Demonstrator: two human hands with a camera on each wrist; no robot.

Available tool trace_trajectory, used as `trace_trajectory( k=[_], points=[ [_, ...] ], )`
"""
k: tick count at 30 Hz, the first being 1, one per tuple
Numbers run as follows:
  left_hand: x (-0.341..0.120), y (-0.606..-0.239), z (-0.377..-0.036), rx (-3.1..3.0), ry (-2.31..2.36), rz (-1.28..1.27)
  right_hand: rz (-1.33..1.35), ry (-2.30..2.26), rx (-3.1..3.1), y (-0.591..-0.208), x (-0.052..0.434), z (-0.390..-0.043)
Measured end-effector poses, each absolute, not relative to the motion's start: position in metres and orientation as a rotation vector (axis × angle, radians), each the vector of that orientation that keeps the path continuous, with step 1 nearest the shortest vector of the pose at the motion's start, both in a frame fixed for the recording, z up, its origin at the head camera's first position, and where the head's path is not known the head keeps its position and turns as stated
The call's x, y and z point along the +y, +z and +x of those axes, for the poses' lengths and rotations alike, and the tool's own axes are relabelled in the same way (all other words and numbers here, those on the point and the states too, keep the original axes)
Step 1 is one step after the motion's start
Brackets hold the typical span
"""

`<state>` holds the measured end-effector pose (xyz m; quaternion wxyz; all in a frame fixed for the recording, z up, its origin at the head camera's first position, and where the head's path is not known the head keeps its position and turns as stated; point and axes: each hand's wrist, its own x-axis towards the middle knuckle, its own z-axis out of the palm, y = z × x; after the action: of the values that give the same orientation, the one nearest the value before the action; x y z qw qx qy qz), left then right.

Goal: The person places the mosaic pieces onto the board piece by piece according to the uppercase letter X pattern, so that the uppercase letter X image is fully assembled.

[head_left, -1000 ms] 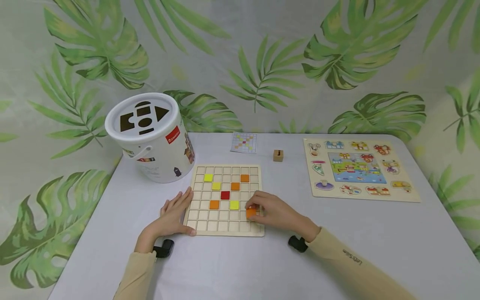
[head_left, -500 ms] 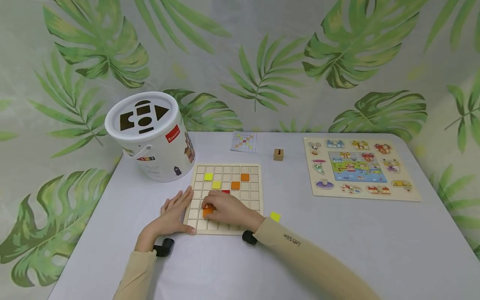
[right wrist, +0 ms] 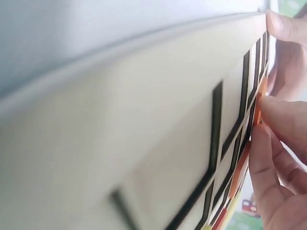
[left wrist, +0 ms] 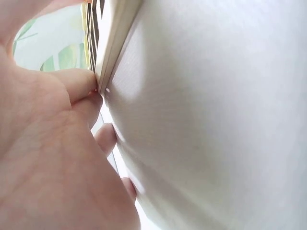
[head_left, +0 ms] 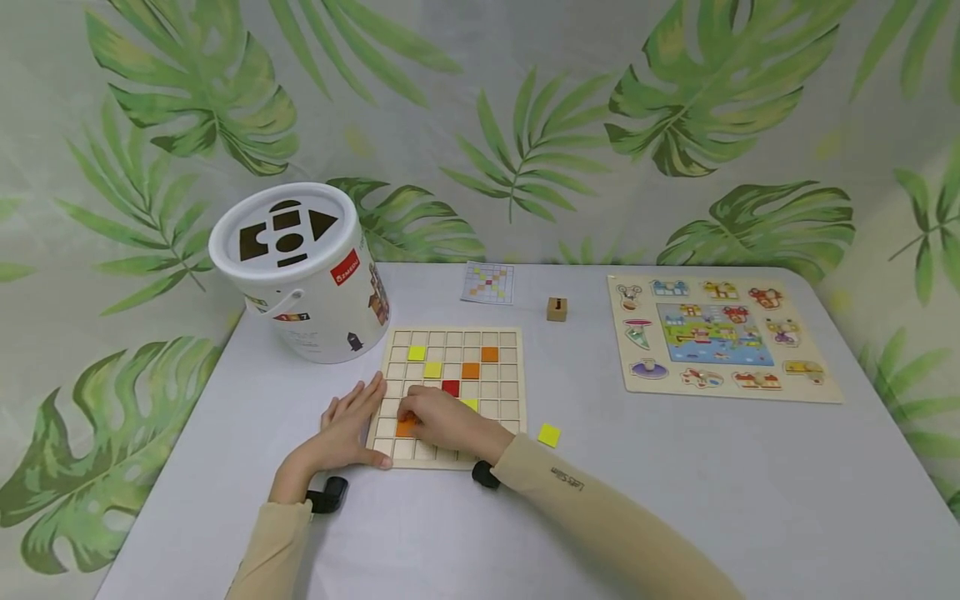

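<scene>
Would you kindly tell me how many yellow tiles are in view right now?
4: two on the grid board, upper left and just below; one by the right hand, partly covered; one on the table. The hand may hide more.

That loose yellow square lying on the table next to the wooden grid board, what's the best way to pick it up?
The yellow tile lies flat on the bare table, apart from the grid board. It looks thin, so probably pinch two opposite edges from above, or slide a fingertip under one edge first. Its open right side is nearest free of obstacles.

Flat orange square tile (head_left: 406,427) in wooden grid board (head_left: 504,398), lower-left cell
</scene>
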<state>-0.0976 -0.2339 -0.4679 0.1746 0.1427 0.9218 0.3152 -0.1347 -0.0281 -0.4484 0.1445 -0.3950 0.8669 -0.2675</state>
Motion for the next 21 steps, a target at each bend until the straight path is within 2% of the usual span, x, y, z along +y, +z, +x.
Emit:
trace_trajectory(
  k=[6, 14, 21],
  points=[
    [-0.234, -0.469, -0.097, 2.611, 0.905, 0.397, -1.147, -0.947, 2.440, -0.439, 0.001, -0.137],
    [-0.232, -0.471, -0.098, 2.609, 0.911, 0.385, -1.015, -1.109, 2.429, -0.430, 0.093, -0.143],
    [-0.232, -0.472, -0.099, 2.616, 0.889, 0.377, -0.908, -1.101, 2.459, -0.441, 0.156, -0.131]
  ],
)
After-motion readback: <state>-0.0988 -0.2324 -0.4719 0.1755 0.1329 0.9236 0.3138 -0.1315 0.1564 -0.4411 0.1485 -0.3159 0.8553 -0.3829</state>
